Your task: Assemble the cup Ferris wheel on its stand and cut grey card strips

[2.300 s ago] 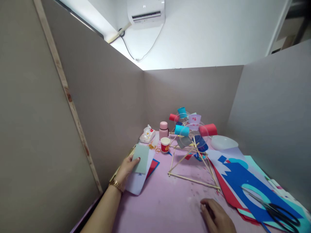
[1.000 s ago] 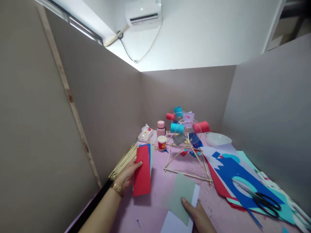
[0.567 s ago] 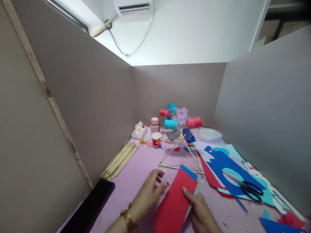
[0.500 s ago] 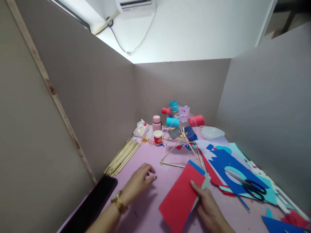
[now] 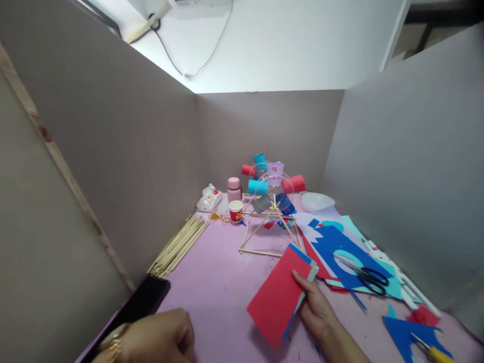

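My right hand [image 5: 316,308] holds a small stack of paper sheets [image 5: 278,296] by its right edge, thumb on top. The top sheet is red, with blue and pale green edges showing beneath. The stack lies tilted on the pink table [image 5: 223,282]. My left hand [image 5: 159,337] is pulled back to the near left edge, fingers curled under, with a gold bracelet at the wrist. Nothing shows in it. Behind the stack stands a stick-frame wheel model [image 5: 270,201] carrying red and cyan paper rolls.
A bundle of wooden sticks [image 5: 177,245] lies along the left partition, with a black phone [image 5: 136,310] nearer me. Black scissors [image 5: 365,276] rest on cut blue and red paper [image 5: 333,247] at right. A paper cup [image 5: 236,210], pink bottle [image 5: 234,189] and white bowl [image 5: 315,200] stand at the back.
My left hand has drawn back from the table's middle to the near left edge. The paper stack, brought over from the left earlier, now stays under my right hand.
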Demonstrator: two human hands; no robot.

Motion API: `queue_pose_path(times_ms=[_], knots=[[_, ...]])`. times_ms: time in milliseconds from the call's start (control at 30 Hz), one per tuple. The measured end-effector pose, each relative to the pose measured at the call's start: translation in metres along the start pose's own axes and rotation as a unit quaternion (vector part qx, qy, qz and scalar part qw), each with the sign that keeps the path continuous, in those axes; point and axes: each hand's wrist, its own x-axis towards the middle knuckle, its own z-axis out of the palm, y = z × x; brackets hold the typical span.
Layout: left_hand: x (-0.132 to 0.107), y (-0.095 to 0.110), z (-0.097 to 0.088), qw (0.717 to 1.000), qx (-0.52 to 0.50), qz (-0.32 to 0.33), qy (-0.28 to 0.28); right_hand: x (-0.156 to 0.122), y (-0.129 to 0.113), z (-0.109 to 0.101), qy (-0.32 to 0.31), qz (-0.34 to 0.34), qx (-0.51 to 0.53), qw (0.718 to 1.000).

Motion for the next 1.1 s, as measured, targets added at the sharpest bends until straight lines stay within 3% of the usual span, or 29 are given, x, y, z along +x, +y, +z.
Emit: queue_pose_path(times_ms=[33, 133, 200, 233, 367, 467, 533, 633, 700, 767, 867, 967, 1100], knots=[[0.002, 0.003, -0.008, 0.999, -0.034, 0.021, 0.010, 0.000, 0.000, 0.001, -0.007, -0.002, -0.001, 1.000], [0.031, 0.027, -0.012, 0.970, -0.178, 0.100, 0.131, -0.004, 0.002, 0.007, -0.033, -0.020, -0.009, 0.999], [0.061, 0.049, 0.005, 0.927, -0.315, 0.137, 0.153, -0.008, 0.004, 0.011, -0.056, -0.039, -0.029, 0.997], [0.077, 0.060, 0.018, 0.900, -0.386, 0.153, 0.131, -0.010, 0.005, 0.013, -0.072, -0.049, -0.045, 0.995], [0.118, 0.087, 0.063, 0.866, -0.458, 0.177, 0.092, -0.014, 0.008, 0.018, -0.117, -0.071, -0.077, 0.988], [0.123, 0.085, 0.073, 0.842, -0.502, 0.173, 0.091, -0.011, 0.010, 0.018, -0.149, -0.077, -0.085, 0.982], [0.121, 0.078, 0.072, 0.811, -0.557, 0.163, 0.074, -0.007, 0.011, 0.017, -0.164, -0.077, -0.101, 0.978], [0.119, 0.064, 0.065, 0.751, -0.644, 0.132, 0.062, -0.002, 0.011, 0.013, -0.140, -0.082, -0.111, 0.980], [0.121, 0.056, 0.060, 0.728, -0.671, 0.108, 0.090, 0.000, 0.009, 0.010, -0.104, -0.089, -0.106, 0.985], [0.123, 0.050, 0.054, 0.722, -0.676, 0.087, 0.121, 0.001, 0.004, 0.007, -0.071, -0.097, -0.089, 0.989], [0.126, 0.044, 0.049, 0.735, -0.658, 0.073, 0.147, 0.000, -0.003, 0.007, -0.049, -0.098, -0.045, 0.993], [0.129, 0.042, 0.050, 0.740, -0.652, 0.059, 0.158, -0.002, -0.004, 0.010, -0.049, -0.061, -0.018, 0.997], [0.134, 0.043, 0.060, 0.723, -0.670, 0.057, 0.159, 0.000, 0.009, 0.011, -0.076, -0.024, -0.036, 0.996]])
